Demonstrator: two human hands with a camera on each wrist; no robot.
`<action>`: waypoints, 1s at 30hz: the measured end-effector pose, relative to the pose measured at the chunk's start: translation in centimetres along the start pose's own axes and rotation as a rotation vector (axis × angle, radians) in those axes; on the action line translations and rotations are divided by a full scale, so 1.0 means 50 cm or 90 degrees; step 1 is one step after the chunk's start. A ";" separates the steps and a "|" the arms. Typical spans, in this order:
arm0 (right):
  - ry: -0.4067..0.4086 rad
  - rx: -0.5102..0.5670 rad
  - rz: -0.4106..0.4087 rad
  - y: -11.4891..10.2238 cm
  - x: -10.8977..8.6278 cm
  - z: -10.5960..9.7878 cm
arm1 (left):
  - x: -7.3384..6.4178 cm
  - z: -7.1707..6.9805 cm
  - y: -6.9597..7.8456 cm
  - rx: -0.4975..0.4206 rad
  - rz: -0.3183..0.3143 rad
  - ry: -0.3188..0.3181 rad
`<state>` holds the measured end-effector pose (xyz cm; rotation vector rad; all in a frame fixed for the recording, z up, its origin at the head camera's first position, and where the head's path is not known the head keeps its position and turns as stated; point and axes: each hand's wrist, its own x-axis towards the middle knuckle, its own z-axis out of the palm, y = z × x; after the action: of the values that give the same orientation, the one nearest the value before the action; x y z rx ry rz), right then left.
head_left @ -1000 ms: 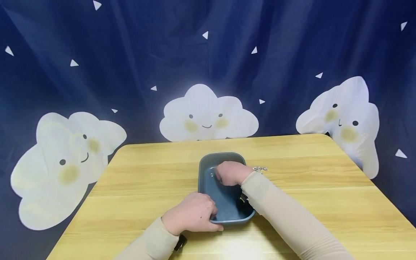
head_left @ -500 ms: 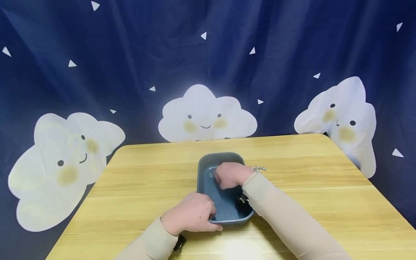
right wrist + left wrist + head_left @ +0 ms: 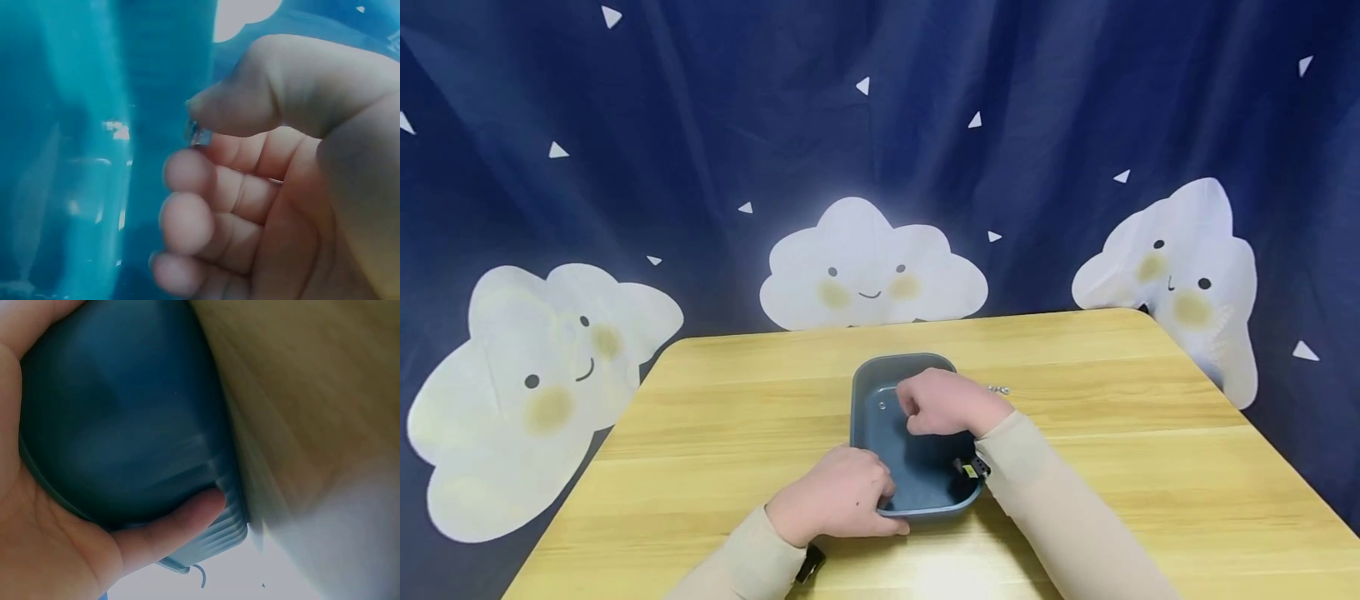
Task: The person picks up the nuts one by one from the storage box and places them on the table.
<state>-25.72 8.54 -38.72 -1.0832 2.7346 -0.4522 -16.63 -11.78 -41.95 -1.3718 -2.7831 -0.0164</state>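
A blue-grey rectangular tray (image 3: 917, 492) stands on the wooden table. My left hand (image 3: 833, 497) grips its near left corner, fingers over the rim; in the left wrist view the thumb (image 3: 181, 522) lies along the outer wall. Over the tray's far half is my right hand (image 3: 951, 403), fingers curled. The right wrist view shows its thumb and index finger pinching a small shiny metal nut (image 3: 200, 135). Another small nut (image 3: 882, 406) lies on the tray floor, left of the right hand. Several small metal nuts (image 3: 1000, 390) lie on the table beyond the right wrist.
The wooden table (image 3: 737, 417) extends around the tray on every side. Behind it hangs a dark blue curtain (image 3: 820, 133) printed with white clouds. The right forearm (image 3: 1060, 500) crosses over the tray's right rim. Black wrist cameras sit under both cuffs.
My right hand has lifted slightly and drawn a little to the right, uncovering more of the tray floor. The left hand keeps its hold on the corner. The head view has shifted slightly.
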 end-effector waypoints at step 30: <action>0.012 0.023 0.019 0.003 -0.072 -0.085 | 0.002 0.005 -0.004 -0.001 -0.002 -0.003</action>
<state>-24.33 12.03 -34.62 -1.0325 2.7440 -0.5064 -16.87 -11.80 -42.17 -1.3688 -2.7905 -0.0149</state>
